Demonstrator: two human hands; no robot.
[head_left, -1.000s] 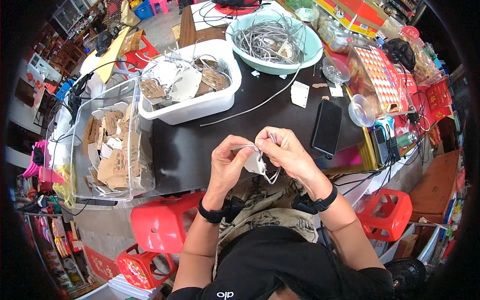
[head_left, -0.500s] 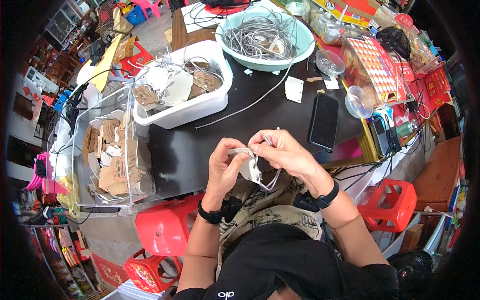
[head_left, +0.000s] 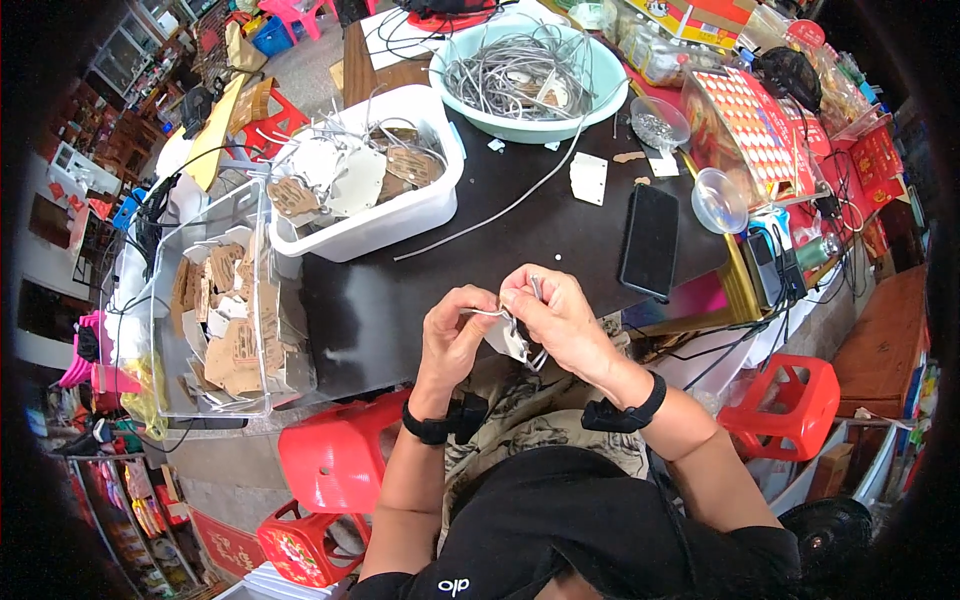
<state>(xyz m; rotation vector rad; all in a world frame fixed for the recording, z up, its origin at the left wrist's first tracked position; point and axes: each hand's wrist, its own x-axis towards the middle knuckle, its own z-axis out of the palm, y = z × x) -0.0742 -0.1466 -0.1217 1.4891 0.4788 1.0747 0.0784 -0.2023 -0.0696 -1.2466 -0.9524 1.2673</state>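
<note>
My left hand [head_left: 455,335] and my right hand [head_left: 560,318] meet close to my body at the near edge of the dark table [head_left: 400,300]. Together they pinch a small pale card tag [head_left: 508,338] with a thin grey wire [head_left: 536,290] threaded through it. The wire's end sticks up between my right fingers. Both wrists wear black bands.
A white tub [head_left: 372,190] of card tags and a clear bin [head_left: 225,310] of brown card pieces stand to the left. A green basin [head_left: 528,75] of grey wires sits at the back. A black phone [head_left: 650,240], a loose tag [head_left: 588,178] and red stools [head_left: 330,460] are nearby.
My hands stay together on the tag and wire, turning it slightly; the wire end now points up between my right fingers. The view has shifted a little.
</note>
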